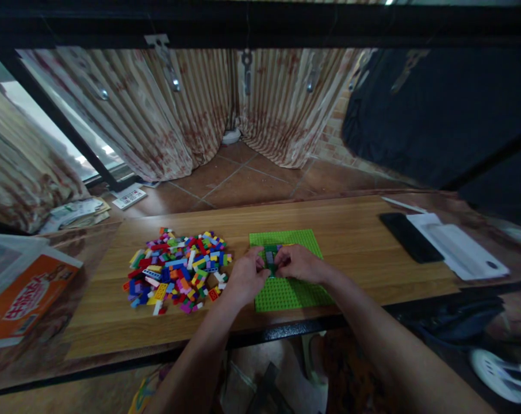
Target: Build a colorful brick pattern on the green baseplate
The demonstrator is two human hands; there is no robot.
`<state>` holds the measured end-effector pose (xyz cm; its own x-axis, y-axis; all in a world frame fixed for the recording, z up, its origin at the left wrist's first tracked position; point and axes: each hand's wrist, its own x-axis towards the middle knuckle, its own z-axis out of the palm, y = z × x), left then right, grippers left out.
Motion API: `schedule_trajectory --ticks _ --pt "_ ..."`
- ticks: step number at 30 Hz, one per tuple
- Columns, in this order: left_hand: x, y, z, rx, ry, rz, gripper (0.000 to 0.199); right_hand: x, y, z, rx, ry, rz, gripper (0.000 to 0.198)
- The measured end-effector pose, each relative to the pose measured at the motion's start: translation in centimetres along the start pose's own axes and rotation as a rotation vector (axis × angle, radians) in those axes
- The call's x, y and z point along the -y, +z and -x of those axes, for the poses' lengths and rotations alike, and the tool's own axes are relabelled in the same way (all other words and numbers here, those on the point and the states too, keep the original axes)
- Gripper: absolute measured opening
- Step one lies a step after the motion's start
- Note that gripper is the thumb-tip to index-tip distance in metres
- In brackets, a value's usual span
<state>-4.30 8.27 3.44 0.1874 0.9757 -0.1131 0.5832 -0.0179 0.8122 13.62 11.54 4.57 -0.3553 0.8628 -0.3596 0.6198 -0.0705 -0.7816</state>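
A bright green studded baseplate lies on the wooden table in front of me. On its upper left part stands a small group of dark green and grey toy bricks. My left hand grips the left side of these bricks with bent fingers. From the right, my right hand has its thumb and fingers pinched together against the same bricks. The fingertips partly cover the bricks, so I cannot tell single pieces apart. Left of the baseplate spreads a large heap of loose multicoloured toy bricks.
A black phone and a white flat case lie at the right end of the wooden table. At far left are an orange box and a clear plastic bin. Striped curtains hang behind.
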Motion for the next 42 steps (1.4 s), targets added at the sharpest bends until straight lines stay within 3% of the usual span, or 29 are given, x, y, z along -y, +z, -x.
schedule_trajectory --ticks 9,25,28,33,36,42 --pt "-0.2 0.7 -0.2 -0.053 -0.079 0.007 0.047 0.0 0.1 0.0 0.008 0.019 -0.034 0.02" --pt "-0.5 0.5 0.2 -0.046 -0.088 -0.016 0.043 -0.4 0.6 -0.1 -0.008 -0.034 0.011 0.018" --pt "-0.5 0.6 0.6 -0.051 -0.058 -0.055 0.043 -0.7 0.6 -0.2 0.003 -0.05 -0.033 0.019" --pt "-1.2 1.6 2.1 -0.178 0.099 -0.338 0.04 -1.0 0.0 -0.4 0.113 -0.021 -0.224 0.015" --pt "-1.6 2.9 2.8 -0.166 0.183 -0.453 0.054 -0.9 -0.9 -0.7 0.023 -0.048 -0.244 0.02" --pt "-0.5 5.5 3.1 -0.141 0.175 -0.622 0.072 -1.3 -2.1 -1.8 -0.272 -0.039 -0.21 0.023"
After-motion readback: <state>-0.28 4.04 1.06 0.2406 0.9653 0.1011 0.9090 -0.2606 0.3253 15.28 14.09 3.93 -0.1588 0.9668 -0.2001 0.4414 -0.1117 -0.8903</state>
